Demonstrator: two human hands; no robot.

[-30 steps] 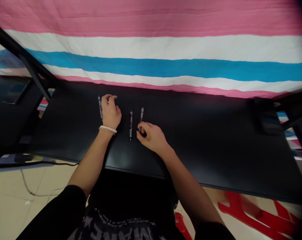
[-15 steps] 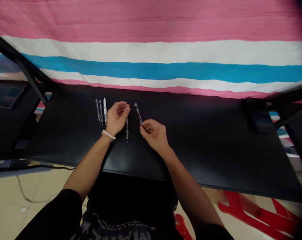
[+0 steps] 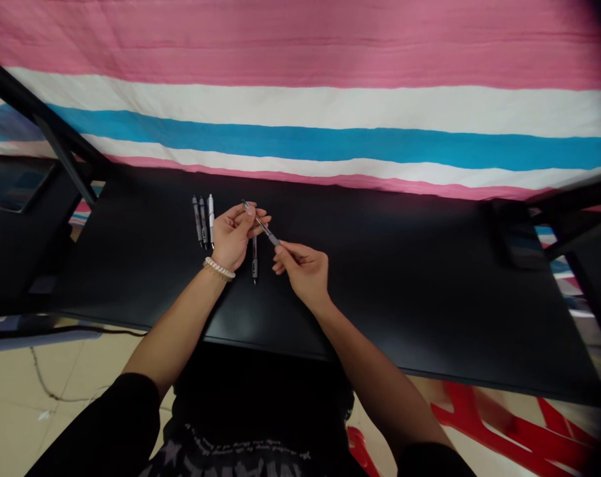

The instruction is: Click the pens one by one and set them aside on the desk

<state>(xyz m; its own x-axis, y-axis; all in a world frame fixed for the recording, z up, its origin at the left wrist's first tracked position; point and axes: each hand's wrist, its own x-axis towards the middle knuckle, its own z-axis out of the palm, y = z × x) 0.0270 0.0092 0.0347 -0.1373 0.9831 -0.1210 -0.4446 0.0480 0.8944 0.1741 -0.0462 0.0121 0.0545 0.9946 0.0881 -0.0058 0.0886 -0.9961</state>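
Observation:
One pen [image 3: 267, 231] slants between my two hands above the black table. My right hand [image 3: 305, 268] pinches its lower, grey end. At its upper end my left hand [image 3: 236, 232] has the thumb pressed on the barrel, with the fingers behind it. A second pen [image 3: 255, 262] lies on the table under the held one, its upper part hidden by my left hand. Left of that hand, two dark pens [image 3: 197, 222] [image 3: 203, 222] and a white pen [image 3: 211, 215] lie side by side.
The black table [image 3: 404, 278] has a dark phone-like object [image 3: 516, 235] at its right end. Black metal struts [image 3: 64, 159] rise at the left. A striped cloth [image 3: 320, 142] hangs along the back edge. Red plastic stools [image 3: 503, 424] stand below on the floor.
My right hand's pen has tilted to the left, and its upper end is now in my left hand's fingers. My left hand has shifted slightly right and closed on it.

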